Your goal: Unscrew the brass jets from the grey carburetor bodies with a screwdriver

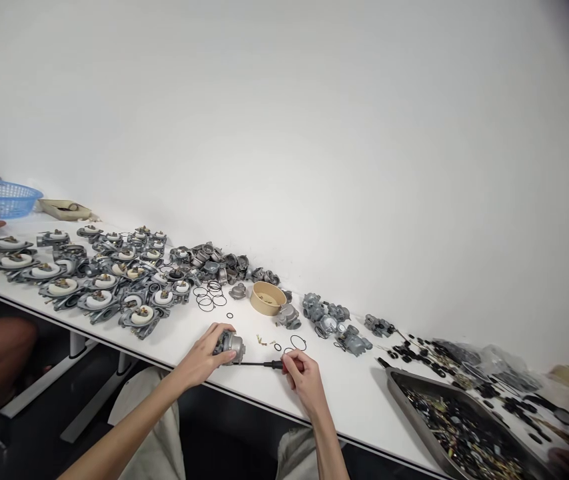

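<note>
A white wall (314, 147) backs the long white table (354, 413), crowded leftward with metal carburetor bodies (99, 300), rightward with a parts-filled tray (417, 422). Near the front edge, left fingers (222, 328) grip one carburetor (235, 347); right fingers (293, 368) clasp a screwdriver (272, 364) pointed at it. Black rings (206, 300) lie beyond.

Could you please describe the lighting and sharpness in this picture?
In the head view, the white wall is softly lit, without harsh glare; also there, dark shading covers the picture's right corners, and the clear plastic on that side looks smeared, while the screwdriver in the right hand reads clearer.
</note>
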Motion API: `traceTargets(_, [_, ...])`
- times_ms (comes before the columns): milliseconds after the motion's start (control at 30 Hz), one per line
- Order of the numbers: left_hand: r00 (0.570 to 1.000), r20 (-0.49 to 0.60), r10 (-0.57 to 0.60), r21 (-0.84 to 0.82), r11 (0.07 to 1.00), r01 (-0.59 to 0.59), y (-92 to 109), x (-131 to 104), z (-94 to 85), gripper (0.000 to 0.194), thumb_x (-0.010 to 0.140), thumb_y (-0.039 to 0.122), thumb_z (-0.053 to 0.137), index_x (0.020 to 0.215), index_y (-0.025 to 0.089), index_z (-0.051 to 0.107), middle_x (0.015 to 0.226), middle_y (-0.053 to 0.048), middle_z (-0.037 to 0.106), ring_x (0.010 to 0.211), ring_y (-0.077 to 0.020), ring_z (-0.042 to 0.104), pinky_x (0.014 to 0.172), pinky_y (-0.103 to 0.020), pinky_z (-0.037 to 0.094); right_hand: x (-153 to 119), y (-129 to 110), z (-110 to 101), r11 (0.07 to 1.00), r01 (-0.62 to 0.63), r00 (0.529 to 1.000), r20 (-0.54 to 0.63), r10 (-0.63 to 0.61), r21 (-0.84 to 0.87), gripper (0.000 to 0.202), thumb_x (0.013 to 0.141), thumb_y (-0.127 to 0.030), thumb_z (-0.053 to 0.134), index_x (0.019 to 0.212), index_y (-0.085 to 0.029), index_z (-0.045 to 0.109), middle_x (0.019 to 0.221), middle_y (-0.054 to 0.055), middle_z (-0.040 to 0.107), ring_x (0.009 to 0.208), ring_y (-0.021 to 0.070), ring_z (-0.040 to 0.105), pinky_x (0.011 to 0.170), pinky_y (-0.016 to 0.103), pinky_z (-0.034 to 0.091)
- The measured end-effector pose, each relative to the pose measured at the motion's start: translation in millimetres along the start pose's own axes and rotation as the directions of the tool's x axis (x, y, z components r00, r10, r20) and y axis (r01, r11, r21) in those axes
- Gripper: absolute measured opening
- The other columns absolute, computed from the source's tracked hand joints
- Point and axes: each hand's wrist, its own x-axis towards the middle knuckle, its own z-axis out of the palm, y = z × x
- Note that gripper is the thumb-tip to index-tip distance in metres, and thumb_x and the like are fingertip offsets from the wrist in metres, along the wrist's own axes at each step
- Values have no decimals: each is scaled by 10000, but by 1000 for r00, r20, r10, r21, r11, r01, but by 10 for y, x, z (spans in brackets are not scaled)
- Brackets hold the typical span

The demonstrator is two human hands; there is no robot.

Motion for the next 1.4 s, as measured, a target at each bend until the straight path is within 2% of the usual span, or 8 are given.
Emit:
traceTargets(100, [1000,2,6,2,1000,-6,-5,4,6,369,880,404,576,1221,271,536,1215,-49,565,1112,-263,553,1017,-369,390,1,-16,-5,1000,10,1000,7,-10,-7,373,900,-524,606,753,-183,577,637,-13,525,437,82,390,415,224,279])
traceTargets(267, [1000,7,7,2,1000,-7,2,3,7,367,883,401,575,1224,272,529,1218,-50,558,1114,-263,548,1020,-374,388,-23,-32,-46,989,128,990,54,-132,71,309,819,-470,718,916,-201,603,827,18,566,536,94,394,474,226,299])
traceTargets(433, [1000,16,2,3,1000,-2,24,-4,-1,363,890,399,572,1229,278,525,1218,-47,555,1127,-263,541,1021,-377,386,-36,1,-46,993,81,996,38,-84,82,283,847,-457,691,909,-201,587,646,-37,450,518,102,335,464,223,248])
traceTargets(567, [1000,6,0,3,1000,0,24,1,-3,364,884,414,576,1218,276,539,1202,-47,565,1113,-264,552,1014,-375,396,-28,11,-48,996,86,996,11,-86,14,291,857,-464,678,893,-184,603,675,-18,477,523,100,336,470,229,266])
traceTargets(900, [1000,13,20,18,1000,-20,-17,2,1,367,896,425,563,1230,278,522,1206,-55,563,1116,-267,553,1010,-384,406,-11,37,-47,999,51,999,15,-51,-6,316,888,-478,638,792,-187,565,620,-32,454,493,84,293,446,225,217])
traceTargets(1200, [1000,15,24,26,999,-24,1,0,-3,376,889,431,568,1228,273,530,1199,-50,568,1084,-259,562,997,-375,415,-4,-29,-8,997,13,1000,-5,-13,-76,406,908,-531,586,683,-198,522,609,-14,476,521,111,381,440,227,249])
traceTargets(1300, [1000,10,24,23,999,-24,-11,6,0,371,891,430,566,1226,275,530,1211,-53,565,1105,-266,556,1009,-384,410,-9,-36,-8,999,17,1000,-4,-17,-46,371,877,-540,619,740,-202,550,607,-25,462,502,106,348,437,225,246])
traceTargets(1400, [1000,2,19,14,1000,-19,-24,13,3,373,884,433,572,1221,277,536,1224,-54,569,1118,-272,554,1020,-390,403,-31,-32,-30,997,48,998,40,-50,56,319,833,-508,671,896,-210,576,615,-48,434,490,95,310,447,221,235])
